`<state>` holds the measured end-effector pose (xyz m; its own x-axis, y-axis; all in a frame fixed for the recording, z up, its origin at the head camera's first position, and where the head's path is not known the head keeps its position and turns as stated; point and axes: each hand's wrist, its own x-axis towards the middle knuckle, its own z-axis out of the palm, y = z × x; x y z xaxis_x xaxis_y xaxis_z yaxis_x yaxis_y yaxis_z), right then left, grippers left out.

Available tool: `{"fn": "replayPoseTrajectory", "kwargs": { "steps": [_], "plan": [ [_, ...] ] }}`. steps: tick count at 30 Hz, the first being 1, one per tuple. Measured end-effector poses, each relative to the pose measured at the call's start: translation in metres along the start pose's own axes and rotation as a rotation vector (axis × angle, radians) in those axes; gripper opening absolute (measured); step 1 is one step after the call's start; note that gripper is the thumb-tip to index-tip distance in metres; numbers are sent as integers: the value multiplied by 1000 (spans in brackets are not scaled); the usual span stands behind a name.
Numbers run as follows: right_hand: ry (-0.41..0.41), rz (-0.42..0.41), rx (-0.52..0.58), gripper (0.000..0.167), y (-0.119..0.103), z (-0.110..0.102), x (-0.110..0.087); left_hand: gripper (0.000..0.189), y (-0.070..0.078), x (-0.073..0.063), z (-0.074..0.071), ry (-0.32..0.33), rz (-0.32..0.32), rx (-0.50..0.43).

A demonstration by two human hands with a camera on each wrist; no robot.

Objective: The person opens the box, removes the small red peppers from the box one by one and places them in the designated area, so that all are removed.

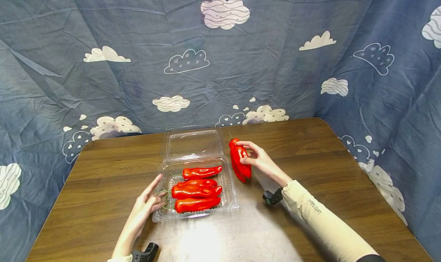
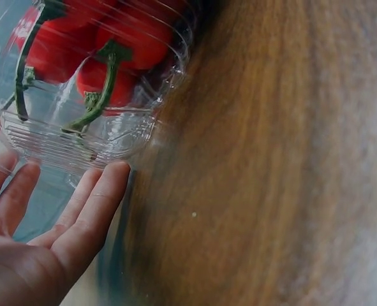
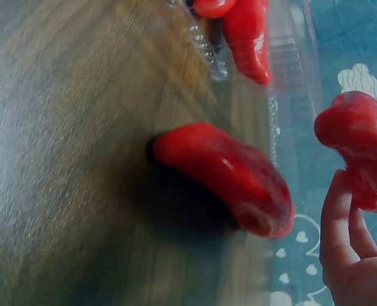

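Note:
My right hand pinches a red pepper between thumb and fingers, to the right of a clear plastic clamshell box. A second red pepper lies on the table close by the held one and overlaps it in the head view. Inside the box, several long red peppers lie side by side, their green stems pointing left. My left hand rests its nearly straight fingers against the box's left side, by the stems.
The box's clear lid is folded back toward the far edge of the brown wooden table. Behind and to the right hangs a blue cloth with a cloud print. Bright glare lies on the near part of the tabletop.

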<state>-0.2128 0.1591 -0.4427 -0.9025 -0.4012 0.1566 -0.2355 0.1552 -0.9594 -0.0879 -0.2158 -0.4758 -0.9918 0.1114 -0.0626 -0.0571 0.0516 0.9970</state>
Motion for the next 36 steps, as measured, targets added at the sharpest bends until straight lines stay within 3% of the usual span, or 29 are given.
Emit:
{"fn": "replayPoseTrajectory", "kwargs": {
  "steps": [36],
  "plan": [
    [162, 125, 42, 53, 26, -18, -11, 67, 0, 0, -1, 5, 13, -9]
  ]
}}
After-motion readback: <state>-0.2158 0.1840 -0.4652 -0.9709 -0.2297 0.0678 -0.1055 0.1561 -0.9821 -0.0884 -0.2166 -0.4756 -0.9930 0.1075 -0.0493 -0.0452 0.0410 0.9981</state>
